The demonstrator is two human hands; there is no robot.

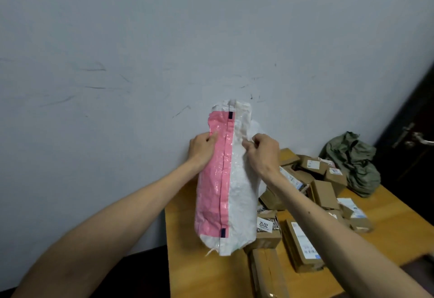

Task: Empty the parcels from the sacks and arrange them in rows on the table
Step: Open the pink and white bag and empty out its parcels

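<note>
Woven plastic first: the white woven-plastic sack with a pink panel (225, 180) is held upright mid-view. Its lower end hangs just over the near-left part of the yellow wooden desk (185, 262). The left hand (203, 147) grips the pink edge at 9 o'clock on the sack, fingers curled into the fabric. The right hand (263, 149) pinches the white side at 3 o'clock, thumb and fingers closed on a fold.

It looks flat and slack to me, so probably empty or close to it: light, floppy, crinkly and a bit slick. I'd take it by the hems or bunch up a fold like this, since a flat palm would just slide. A loose thread tail dangles at its 7 o'clock corner.

The pile of brown cardboard parcels (324, 192) sits at 4 o'clock from the sack, jumbled and leaning on each other, no rows yet. So my guess is the arranging hasn't started. The boxes look stiff and easy to grab by the sides. One white tag (263, 224) just beside the sack's lower end reads "2012". Other boxes carry white shipping labels with blue bits, too blurry to read.

A crumpled grey-green fabric sack (354, 161) lies at 3 o'clock on the desk's far end, near a dark door with a metal handle (418, 140).
</note>
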